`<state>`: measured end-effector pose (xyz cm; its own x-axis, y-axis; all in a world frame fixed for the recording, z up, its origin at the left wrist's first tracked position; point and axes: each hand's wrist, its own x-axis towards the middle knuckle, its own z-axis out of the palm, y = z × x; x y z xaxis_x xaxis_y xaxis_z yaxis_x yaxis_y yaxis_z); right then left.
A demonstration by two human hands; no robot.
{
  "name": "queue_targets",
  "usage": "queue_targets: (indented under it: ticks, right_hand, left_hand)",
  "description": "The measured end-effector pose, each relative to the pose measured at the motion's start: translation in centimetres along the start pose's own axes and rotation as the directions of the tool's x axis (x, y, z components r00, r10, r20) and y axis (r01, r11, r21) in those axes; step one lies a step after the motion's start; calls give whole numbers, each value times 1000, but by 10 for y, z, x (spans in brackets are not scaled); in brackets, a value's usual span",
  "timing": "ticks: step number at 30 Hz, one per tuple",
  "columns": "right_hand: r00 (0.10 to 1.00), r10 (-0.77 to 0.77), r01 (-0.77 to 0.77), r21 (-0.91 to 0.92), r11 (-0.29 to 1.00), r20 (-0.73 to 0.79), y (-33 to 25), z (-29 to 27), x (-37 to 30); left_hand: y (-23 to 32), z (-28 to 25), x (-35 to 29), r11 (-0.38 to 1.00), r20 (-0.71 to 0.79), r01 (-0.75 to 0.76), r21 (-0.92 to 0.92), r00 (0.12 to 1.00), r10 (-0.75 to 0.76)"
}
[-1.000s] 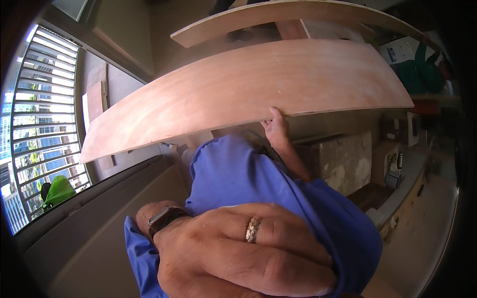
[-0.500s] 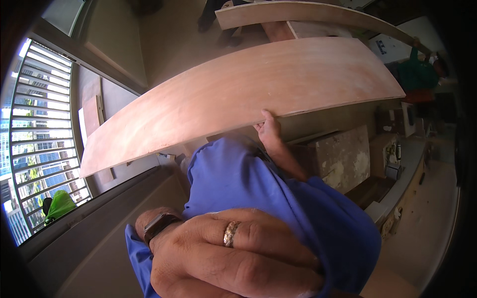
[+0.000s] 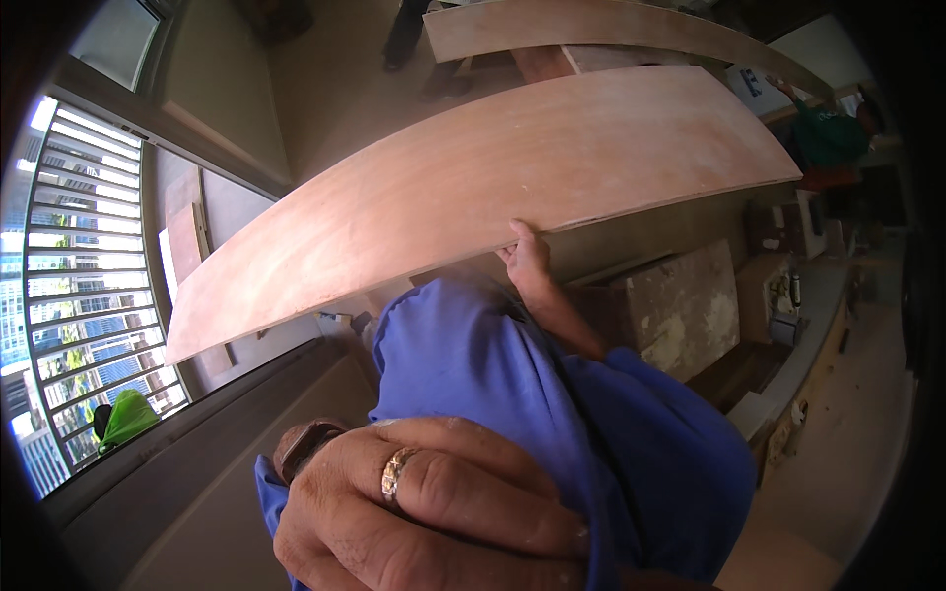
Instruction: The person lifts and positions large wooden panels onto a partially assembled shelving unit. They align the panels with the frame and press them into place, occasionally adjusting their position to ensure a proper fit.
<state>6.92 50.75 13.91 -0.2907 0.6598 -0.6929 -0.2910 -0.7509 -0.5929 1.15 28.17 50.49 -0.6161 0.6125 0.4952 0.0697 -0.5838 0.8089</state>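
Note:
A long, pale plywood board [image 3: 473, 177] stretches across the middle, its left end close to the barred window. My right hand [image 3: 526, 258] grips its near edge, thumb on the upper face and fingers curled underneath. Close to the camera, my left hand [image 3: 434, 502] is bent, its fingers pressed together and pointing right. It wears a ring [image 3: 394, 477] and a watch [image 3: 307, 443]. Its fingertips are hidden, so whatever they hold or touch does not show. My blue clothing [image 3: 463, 364] lies between the two hands.
A second long board [image 3: 591, 30] lies beyond, with a person in green [image 3: 833, 133] at its right end. Another person's dark legs [image 3: 404, 34] stand at the top. A stained panel [image 3: 682, 300] leans on the right by a counter [image 3: 810, 330]. A bright green object [image 3: 128, 419] hangs by the window bars [image 3: 94, 286].
My left hand has shifted a little left in the picture. My right hand keeps its grip, and the board has barely moved. The person in green now has an arm reaching to the far board.

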Motion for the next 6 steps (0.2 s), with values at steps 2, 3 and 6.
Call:
queue_targets:
  ticks: [2, 3, 6]
  right_hand:
    - [999, 22, -22, -3, 1000, 41, 4, 3, 1]
    - [998, -13, 15, -28, 1000, 68, 8, 6, -4]
    - [997, -41, 42, -24, 999, 65, 5, 3, 1]
  left_hand:
    - [4, -5, -2, 999, 6, -39, 31, 999, 39]
    - [-3, -15, 1, 988, 119, -156, -17, 980, 157]
    - [-24, -43, 20, 921, 340, -348, -176, 856, 389]
